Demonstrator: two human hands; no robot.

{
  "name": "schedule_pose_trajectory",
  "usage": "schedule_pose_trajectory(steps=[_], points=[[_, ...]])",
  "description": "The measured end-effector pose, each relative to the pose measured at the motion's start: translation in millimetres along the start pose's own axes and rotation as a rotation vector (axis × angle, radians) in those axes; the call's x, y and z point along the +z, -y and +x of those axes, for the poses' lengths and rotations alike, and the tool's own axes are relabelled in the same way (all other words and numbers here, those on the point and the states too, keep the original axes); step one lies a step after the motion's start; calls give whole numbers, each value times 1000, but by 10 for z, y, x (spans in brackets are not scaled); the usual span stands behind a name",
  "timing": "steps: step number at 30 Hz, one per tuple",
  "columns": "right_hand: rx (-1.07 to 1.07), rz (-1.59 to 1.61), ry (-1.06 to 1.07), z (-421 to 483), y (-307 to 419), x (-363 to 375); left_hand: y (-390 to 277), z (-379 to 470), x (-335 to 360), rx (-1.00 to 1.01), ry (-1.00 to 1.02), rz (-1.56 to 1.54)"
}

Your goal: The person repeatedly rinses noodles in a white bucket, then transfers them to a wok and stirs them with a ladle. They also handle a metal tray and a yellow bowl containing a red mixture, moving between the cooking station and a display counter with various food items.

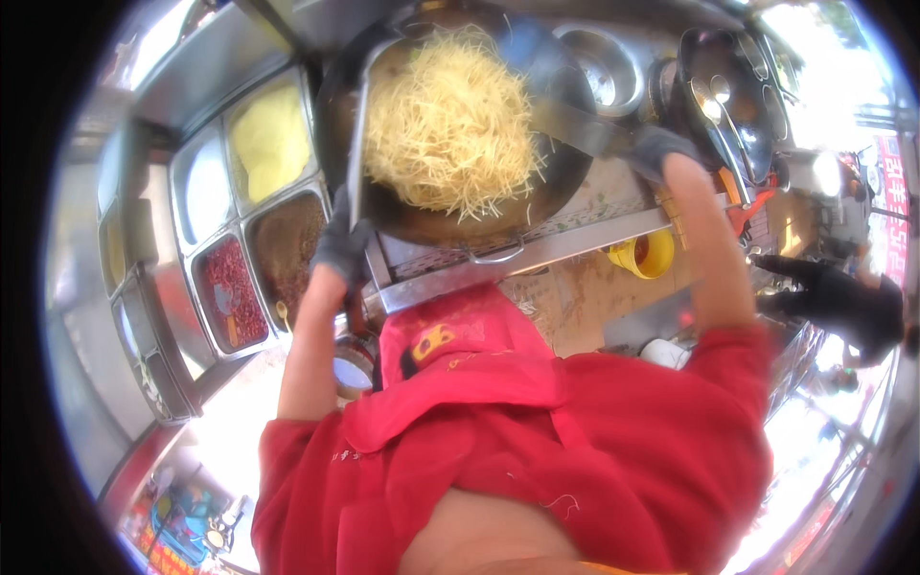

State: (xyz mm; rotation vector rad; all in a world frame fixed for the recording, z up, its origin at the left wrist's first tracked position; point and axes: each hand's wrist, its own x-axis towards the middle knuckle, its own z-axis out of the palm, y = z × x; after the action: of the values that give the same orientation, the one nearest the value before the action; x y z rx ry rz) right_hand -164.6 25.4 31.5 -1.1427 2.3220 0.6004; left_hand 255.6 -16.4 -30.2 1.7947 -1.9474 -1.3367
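Note:
A large heap of pale yellow thin strands (453, 129), like noodles or shredded potato, fills the middle of a dark wok (564, 180). My left hand (341, 241), in a dark grey glove, grips a flat metal tool (357, 136) seen nearly edge-on along the heap's left side. At the right, my gloved right hand (660, 152) is closed around the handle of a wide metal spatula (575, 129). The blade of this spatula reaches over the wok's rim to the heap's right side. Motion blurs the right hand and its blade.
Left of the wok stand steel bins with yellow paste (269, 140), red chopped bits (233, 287) and brown seasoning (284, 237). A metal basin (611, 68) and a dark tray (755, 136) with ladles are beyond. Below right are a yellow bucket (654, 255) and a person in black (855, 309).

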Motion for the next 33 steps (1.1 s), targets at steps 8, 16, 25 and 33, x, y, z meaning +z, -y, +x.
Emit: schedule_pose_trajectory(steps=[8, 16, 25, 33], points=[[-384, 88, -189, 107, 563, 626, -90, -417, -32, 36, 213, -72], [-206, 115, -246, 241, 298, 147, -149, 63, 16, 1, 36, 51], [-186, 164, -228, 402, 355, 203, -82, 245, 176, 219, -44, 170], [-425, 12, -268, 467, 408, 127, -362, 313, 289, 139, 101, 63]])
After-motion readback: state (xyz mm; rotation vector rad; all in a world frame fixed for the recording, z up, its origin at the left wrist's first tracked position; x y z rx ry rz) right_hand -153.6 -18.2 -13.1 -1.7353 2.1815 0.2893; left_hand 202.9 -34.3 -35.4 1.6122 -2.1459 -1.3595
